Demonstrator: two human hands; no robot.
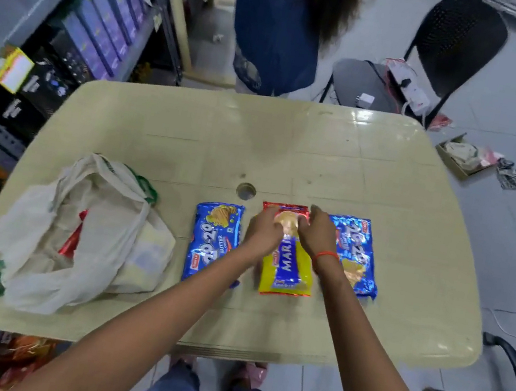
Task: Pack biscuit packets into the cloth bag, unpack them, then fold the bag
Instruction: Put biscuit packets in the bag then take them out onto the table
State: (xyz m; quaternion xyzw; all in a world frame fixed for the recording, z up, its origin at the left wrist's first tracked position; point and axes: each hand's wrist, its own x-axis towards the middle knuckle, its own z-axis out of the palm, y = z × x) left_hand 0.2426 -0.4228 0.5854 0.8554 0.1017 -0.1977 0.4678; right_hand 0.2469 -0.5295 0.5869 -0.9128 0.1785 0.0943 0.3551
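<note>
Shelves with purple and black boxes stand on the left side of the room, and the floor is grey tile. A pale yellow plastic table [327, 145] fills the middle, with a small round hole [246, 191] in it.

Three biscuit packets lie side by side on the table, close to the person. The left blue packet [212, 242] lies by itself. The yellow packet [288, 269] is in the middle, and the right blue packet [356, 257] lies just beside it.

Both hands are on the far end of the yellow packet. The left hand [264, 231] has its fingers bent over the packet's left edge and holds it. The right hand [318, 233] has its fingers curled at the packet's right top corner and holds it too. An orange band [327, 255] goes around the right wrist, and that arm crosses over part of the right blue packet.

The cloth bag [97, 236] lies crumpled on the left part of the table, apart from the packets. It is white with green handles. Its mouth is open, and a red packet [72, 242] shows inside.

Behind the table, another person in dark blue clothes [276, 26] stands beside a black chair [447, 49].
</note>
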